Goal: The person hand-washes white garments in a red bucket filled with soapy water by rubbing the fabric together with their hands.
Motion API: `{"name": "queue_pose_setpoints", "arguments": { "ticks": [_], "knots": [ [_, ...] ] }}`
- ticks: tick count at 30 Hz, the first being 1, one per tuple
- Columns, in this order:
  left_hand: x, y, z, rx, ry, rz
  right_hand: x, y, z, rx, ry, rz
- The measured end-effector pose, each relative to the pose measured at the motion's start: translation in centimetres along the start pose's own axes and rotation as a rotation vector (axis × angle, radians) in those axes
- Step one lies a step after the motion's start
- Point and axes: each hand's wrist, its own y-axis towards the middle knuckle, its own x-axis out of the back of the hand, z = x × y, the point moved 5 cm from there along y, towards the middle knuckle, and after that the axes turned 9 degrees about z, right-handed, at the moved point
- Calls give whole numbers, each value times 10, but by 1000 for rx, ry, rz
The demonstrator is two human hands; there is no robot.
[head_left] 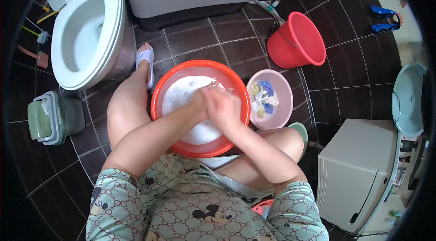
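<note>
Both of my hands meet over a red-orange basin (155, 100) between my knees, which holds white soapy foam (180, 90). My right hand (225, 107) is closed and pressed against my left hand (203, 98), covering part of it. The left hand's fingers are curled and partly hidden behind the right. Whatever the two hands grip, if anything, is too small or too hidden to name. Just right of the basin, a pink basin (282, 113) contains several small crumpled cloth pieces (263, 98) in white, blue and yellow.
A red bucket (284, 48) stands at the far right of the basins. The toilet (111, 59) and a green lidded bin (68, 116) are on the left. To the right are a white cabinet (349, 159) and a pale green basin (408, 100). Dark tiles cover the floor (195, 36).
</note>
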Motion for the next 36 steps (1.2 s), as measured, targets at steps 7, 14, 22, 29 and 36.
{"name": "queue_pose_setpoints", "arguments": {
  "ticks": [7, 14, 22, 29, 36],
  "knots": [
    [-38, 0, 7, 170, -362, 261, 13, 6, -29, -138, -95, 38],
    [-46, -7, -5, 158, -344, 72, 18, 26, -54, -166, -205, -10],
    [-54, -11, -15, 204, -311, -48, 16, 21, -49, -128, -92, 21],
    [-29, 8, -2, 131, -435, 537, 8, 10, -18, 23, -58, 21],
    [-50, -17, -34, 117, -16, 71, 14, 30, -91, -284, 457, 109]
  ]
}}
